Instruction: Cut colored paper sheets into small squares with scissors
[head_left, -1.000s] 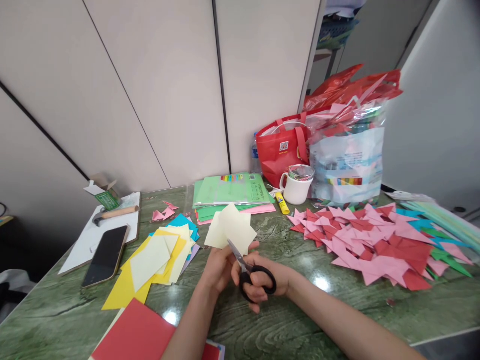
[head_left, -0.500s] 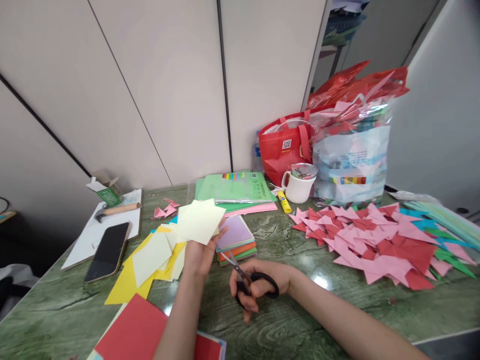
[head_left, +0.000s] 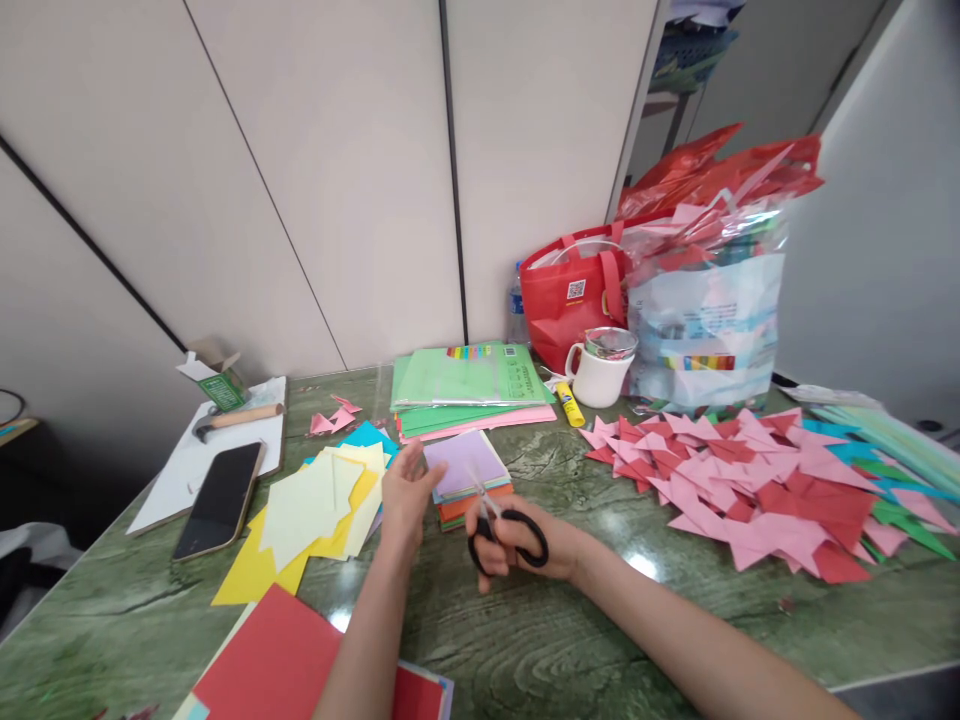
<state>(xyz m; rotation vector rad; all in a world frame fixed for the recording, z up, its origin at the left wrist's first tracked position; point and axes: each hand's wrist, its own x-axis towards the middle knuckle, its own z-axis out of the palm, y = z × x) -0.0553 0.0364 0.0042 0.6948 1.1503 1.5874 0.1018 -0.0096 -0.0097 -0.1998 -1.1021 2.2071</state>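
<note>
My right hand (head_left: 529,545) grips a pair of scissors (head_left: 538,548) by its black handles. The metal blades point up and left, over the front of a stack of coloured paper squares (head_left: 465,462) with a lilac sheet on top. At the left side of that stack is my left hand (head_left: 405,490), fingers apart and holding nothing; whether it touches the stack I cannot tell. Left of this hand, pale yellow paper pieces (head_left: 311,505) lie loosely over brighter yellow sheets (head_left: 251,565) and blue ones (head_left: 371,437).
Red paper (head_left: 262,655) lies at the front. A phone (head_left: 219,500) and hammer (head_left: 244,417) are at left. Behind are green paper packs (head_left: 465,378), a glue stick (head_left: 570,405), a white mug (head_left: 600,378) and bags (head_left: 574,310). Folded pink and red paper (head_left: 739,480) is heaped at right.
My left hand has let go of the pale yellow paper, which now lies on the pile at left. That hand has come to the lilac-topped stack. The scissors have moved slightly up.
</note>
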